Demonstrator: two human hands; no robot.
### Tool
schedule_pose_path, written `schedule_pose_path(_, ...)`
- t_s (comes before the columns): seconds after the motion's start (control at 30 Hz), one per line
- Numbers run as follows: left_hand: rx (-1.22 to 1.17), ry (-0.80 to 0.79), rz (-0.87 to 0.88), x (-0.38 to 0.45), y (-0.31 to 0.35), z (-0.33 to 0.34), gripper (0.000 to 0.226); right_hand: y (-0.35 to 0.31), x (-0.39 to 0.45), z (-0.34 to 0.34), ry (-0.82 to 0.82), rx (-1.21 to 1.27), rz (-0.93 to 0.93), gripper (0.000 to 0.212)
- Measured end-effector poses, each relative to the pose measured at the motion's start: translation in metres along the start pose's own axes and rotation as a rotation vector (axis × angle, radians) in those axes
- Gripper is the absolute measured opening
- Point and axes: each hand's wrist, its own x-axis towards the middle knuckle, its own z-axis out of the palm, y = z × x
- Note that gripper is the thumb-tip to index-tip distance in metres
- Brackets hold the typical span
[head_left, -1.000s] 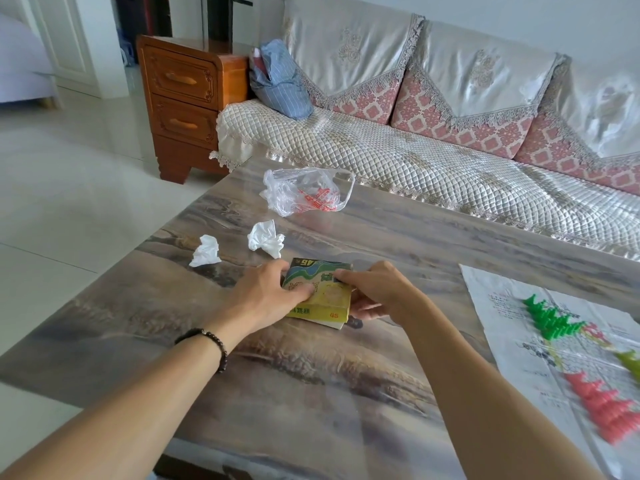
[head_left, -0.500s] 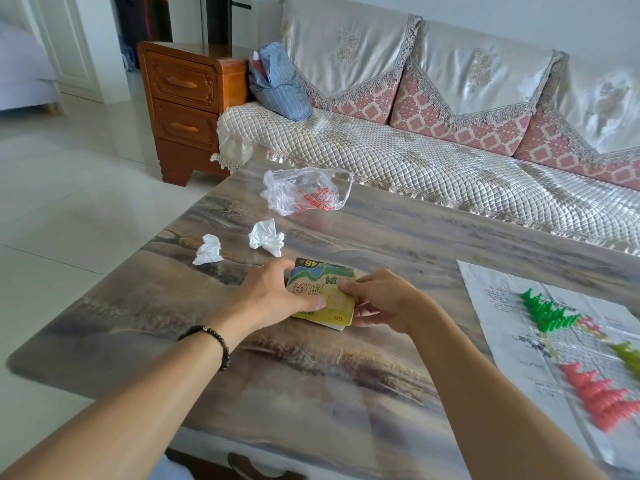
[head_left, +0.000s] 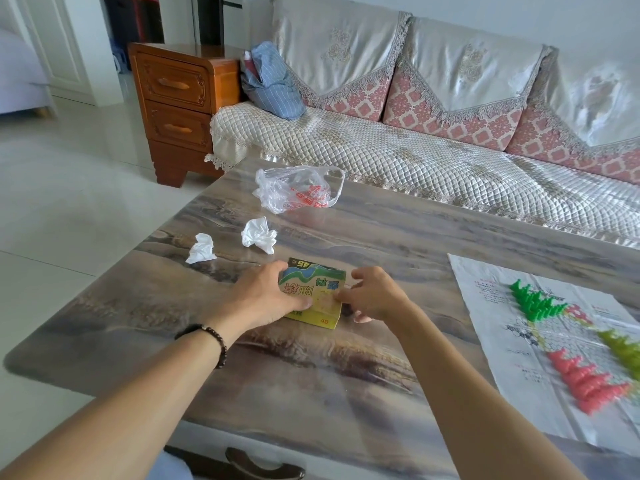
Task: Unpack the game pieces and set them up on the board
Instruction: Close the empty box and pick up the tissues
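Gripping the yellow game box (head_left: 317,295) from both sides, the left hand (head_left: 263,299) curls round its left edge and the right hand (head_left: 375,294) pinches its right edge, near the table's (head_left: 311,393) middle; the paper board (head_left: 540,344) with green pieces (head_left: 535,301) and red pieces (head_left: 585,384) lies by the right edge; farther off, two crumpled tissues (head_left: 258,233) and a plastic bag (head_left: 298,188) near the far-left corner

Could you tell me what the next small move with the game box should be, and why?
Probably open the game box: both hands grip it, left hand on one side, right hand at the other, and it looks closed, while the board holds only three colour groups.
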Motion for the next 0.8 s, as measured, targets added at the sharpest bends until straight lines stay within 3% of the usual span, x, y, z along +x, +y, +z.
schedule_pose_path(0.07,-0.011,-0.025,0.027,-0.002,-0.001,0.000,0.062,0.001,0.002,0.003,-0.002,0.061,-0.046,0.060)
schedule_pose_path(0.2,0.071,-0.092,0.062,-0.008,0.000,0.001,0.106,0.002,0.002,0.007,-0.002,0.018,-0.146,0.053)
schedule_pose_path(0.43,0.111,-0.065,0.052,-0.032,-0.019,-0.029,0.088,-0.026,-0.007,0.033,-0.083,0.056,-0.177,0.051)
schedule_pose_path(0.63,0.154,-0.011,-0.098,-0.078,-0.081,-0.082,0.103,-0.078,-0.018,0.106,-0.231,0.067,-0.328,0.034)
schedule_pose_path(0.8,0.163,0.062,-0.187,-0.106,-0.116,-0.120,0.099,-0.121,-0.020,0.163,-0.286,0.079,-0.344,0.048)
